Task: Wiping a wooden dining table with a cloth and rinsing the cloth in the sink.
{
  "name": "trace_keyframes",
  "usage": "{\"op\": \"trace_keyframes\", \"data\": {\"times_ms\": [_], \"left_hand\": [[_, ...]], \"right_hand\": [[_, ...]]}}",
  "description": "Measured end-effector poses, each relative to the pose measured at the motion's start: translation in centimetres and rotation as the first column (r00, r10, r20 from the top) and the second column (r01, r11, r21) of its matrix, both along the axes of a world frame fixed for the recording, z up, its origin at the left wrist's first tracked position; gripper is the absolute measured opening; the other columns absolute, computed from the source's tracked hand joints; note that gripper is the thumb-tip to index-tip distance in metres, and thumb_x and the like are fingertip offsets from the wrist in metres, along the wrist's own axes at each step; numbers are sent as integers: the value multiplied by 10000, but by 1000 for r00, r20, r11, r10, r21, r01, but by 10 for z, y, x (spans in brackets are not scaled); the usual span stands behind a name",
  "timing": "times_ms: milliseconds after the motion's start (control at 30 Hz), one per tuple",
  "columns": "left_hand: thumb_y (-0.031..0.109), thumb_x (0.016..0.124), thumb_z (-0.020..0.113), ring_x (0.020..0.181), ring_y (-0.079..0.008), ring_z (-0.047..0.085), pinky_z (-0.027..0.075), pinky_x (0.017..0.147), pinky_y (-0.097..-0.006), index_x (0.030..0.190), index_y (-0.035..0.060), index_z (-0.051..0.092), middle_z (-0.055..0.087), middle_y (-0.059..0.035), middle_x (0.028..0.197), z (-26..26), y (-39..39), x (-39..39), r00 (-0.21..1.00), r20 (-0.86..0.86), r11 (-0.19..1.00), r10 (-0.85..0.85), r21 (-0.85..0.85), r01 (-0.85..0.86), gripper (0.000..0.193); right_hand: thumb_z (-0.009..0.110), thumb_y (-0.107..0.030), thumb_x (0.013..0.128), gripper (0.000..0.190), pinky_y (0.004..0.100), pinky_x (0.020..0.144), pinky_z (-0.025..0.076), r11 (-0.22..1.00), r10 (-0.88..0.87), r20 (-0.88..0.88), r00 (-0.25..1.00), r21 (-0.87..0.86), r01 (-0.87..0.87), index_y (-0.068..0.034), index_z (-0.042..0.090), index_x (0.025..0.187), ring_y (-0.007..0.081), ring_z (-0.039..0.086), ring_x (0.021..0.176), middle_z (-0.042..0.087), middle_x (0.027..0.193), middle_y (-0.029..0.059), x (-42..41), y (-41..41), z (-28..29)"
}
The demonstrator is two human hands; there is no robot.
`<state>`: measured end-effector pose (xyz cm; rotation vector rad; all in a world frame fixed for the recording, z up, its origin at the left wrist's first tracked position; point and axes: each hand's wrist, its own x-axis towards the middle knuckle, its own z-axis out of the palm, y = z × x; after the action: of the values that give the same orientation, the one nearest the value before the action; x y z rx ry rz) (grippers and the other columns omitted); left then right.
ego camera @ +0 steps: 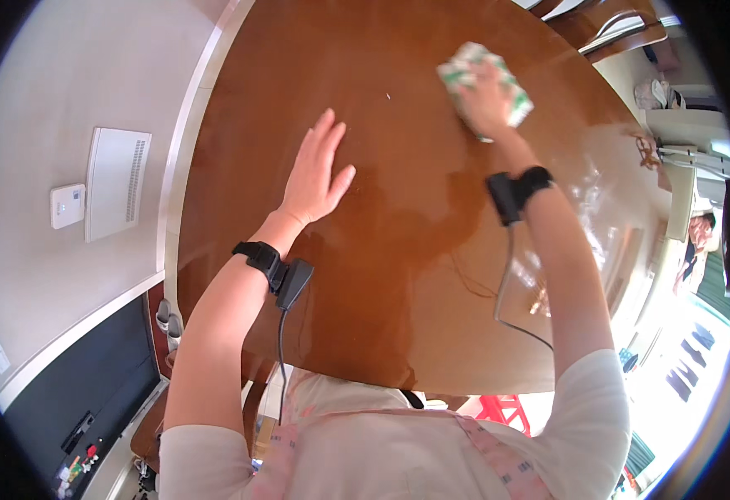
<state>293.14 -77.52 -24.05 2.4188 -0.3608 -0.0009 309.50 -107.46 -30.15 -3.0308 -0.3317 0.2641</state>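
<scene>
A green and white patterned cloth (515, 100) lies on the glossy brown wooden tabletop (365, 262), towards its far right. My right hand (485, 97) rests flat on the cloth, its outline slightly blurred, with the cloth spreading out on both sides of it. My left hand (320, 169) is over the left half of the tabletop, holding nothing, the fingers together and the thumb apart. Whether its palm touches the wood I cannot tell. A small white speck (388, 96) lies between the two hands. Both wrists carry black straps with cabled black devices.
A wooden chair (621, 31) stands beyond the far right edge. A pale wall with a white panel (118, 184) runs along the left. Grey slippers (168, 319) are on the floor at the left, and a red plastic stool (505, 411) is below the near edge.
</scene>
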Motion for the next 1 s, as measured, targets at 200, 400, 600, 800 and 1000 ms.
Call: {"op": "trace_keyframes", "data": {"times_ms": [200, 400, 600, 800, 1000], "left_hand": [[134, 906, 444, 1261, -339, 325, 262, 1048, -408, 1279, -13, 369, 325, -188, 1369, -2, -30, 8, 948, 191, 944, 256, -260, -203, 408], [114, 923, 411, 1247, -303, 341, 282, 1036, -405, 1258, -2, 388, 336, -162, 1362, 8, -51, -63, 951, 152, 929, 270, -301, -216, 355], [146, 948, 392, 1244, -247, 349, 301, 1028, -373, 1256, 25, 371, 325, -128, 1364, 15, -15, -119, 866, -43, 789, 499, -391, -474, 331], [190, 959, 392, 1232, -223, 359, 314, 1018, -340, 1241, 37, 384, 324, -115, 1363, 12, 13, -110, 805, -154, 724, 572, -365, -585, 321], [219, 965, 383, 1218, -218, 365, 325, 1005, -340, 1230, 35, 392, 322, -117, 1355, 7, 5, -114, 800, -202, 704, 565, -388, -595, 322]], "right_hand": [[450, -352, 859, 502, 567, 1034, 140, 867, 437, 183, 880, 174, -467, -97, 459, 1291, 286, 241, 1322, 348, 1396, 107, -75, 135, 29], [590, -323, 756, 531, 542, 1082, 99, 538, 725, 231, 649, 399, -742, -155, 499, 1252, 281, 243, 1327, 367, 1386, 81, -269, 95, 26], [502, -114, 754, 526, 532, 1026, 241, 959, 283, -30, 959, 35, -282, -78, 433, 1274, 314, 316, 1282, 344, 1379, 133, -183, -41, 66], [399, -333, 884, 496, 549, 1029, 173, 995, -103, 312, 944, 25, 100, -102, 405, 1323, 263, 193, 1352, 284, 1441, 95, -31, -52, -19], [542, -347, 783, 475, 569, 1052, 169, 645, 680, 182, 711, 315, -697, -83, 557, 1177, 289, 270, 1313, 398, 1350, 128, -197, 165, 30]]}}
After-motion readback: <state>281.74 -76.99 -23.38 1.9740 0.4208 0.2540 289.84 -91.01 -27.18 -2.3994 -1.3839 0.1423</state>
